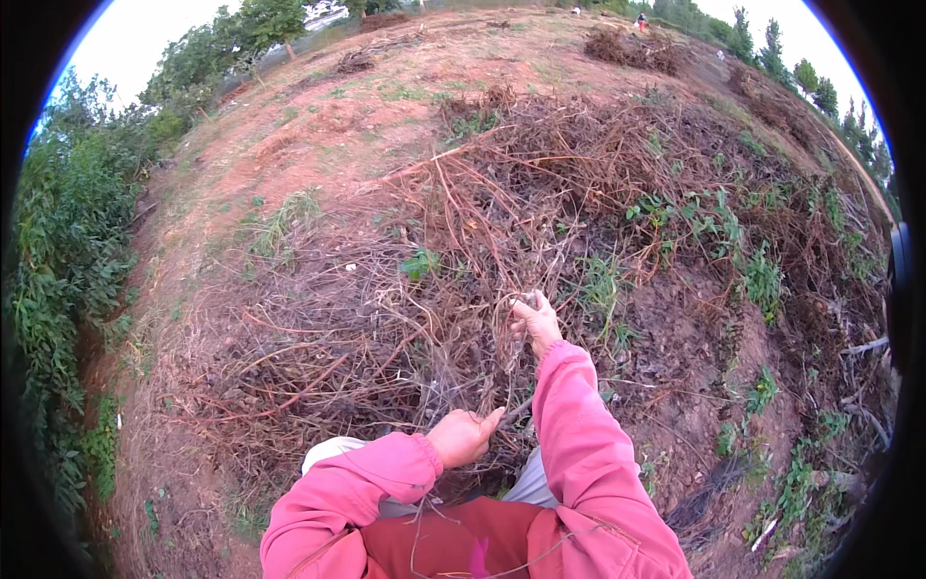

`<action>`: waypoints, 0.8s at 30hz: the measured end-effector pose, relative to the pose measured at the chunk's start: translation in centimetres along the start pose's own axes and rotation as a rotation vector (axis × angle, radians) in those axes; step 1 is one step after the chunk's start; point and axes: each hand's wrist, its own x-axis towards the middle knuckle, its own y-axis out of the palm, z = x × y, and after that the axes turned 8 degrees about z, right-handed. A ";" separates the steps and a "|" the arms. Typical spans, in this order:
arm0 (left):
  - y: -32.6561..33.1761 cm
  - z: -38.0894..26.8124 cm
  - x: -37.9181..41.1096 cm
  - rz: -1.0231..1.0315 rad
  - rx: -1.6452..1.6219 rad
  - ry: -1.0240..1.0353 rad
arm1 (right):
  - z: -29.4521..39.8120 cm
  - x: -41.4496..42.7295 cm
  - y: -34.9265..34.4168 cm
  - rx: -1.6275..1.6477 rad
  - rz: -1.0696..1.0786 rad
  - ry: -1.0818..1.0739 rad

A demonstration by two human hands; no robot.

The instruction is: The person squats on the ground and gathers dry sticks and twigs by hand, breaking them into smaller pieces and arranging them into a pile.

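My left hand [465, 437] is closed around a thin woody branch [519, 410] low in front of my body, its thumb pointing right. Farther forward, my right hand [535, 323] grips a bunch of dry stems [508, 347] that hang down in a tangle. Both hands are over a heap of dry brown twigs and vines [311, 383] on the ground. Some thin twigs [419, 532] lie across the front of my red garment. Where the stems run between the two hands is hard to make out in the tangle.
A larger brush pile [579, 155] spreads ahead and to the right, with green weeds [763, 282] growing through it. Reddish bare soil [311, 137] slopes away ahead. Dense green shrubs [65, 260] line the left. Far off, a person [642, 22] stands near another brush heap [633, 51].
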 end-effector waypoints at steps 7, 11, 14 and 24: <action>-3.1 0.2 0.9 0.043 -0.054 -0.102 | 2.1 0.0 0.5 0.086 -0.004 -0.035; -7.9 2.5 0.6 0.206 -0.489 -0.161 | 3.6 -1.1 1.9 -0.082 0.010 -0.220; -11.7 6.4 -2.3 0.317 -1.089 -0.247 | 4.0 -3.1 2.8 -0.307 0.136 -0.233; -17.0 20.4 -3.9 -0.576 -1.085 -0.804 | 2.0 -12.3 8.5 -0.827 0.564 -0.362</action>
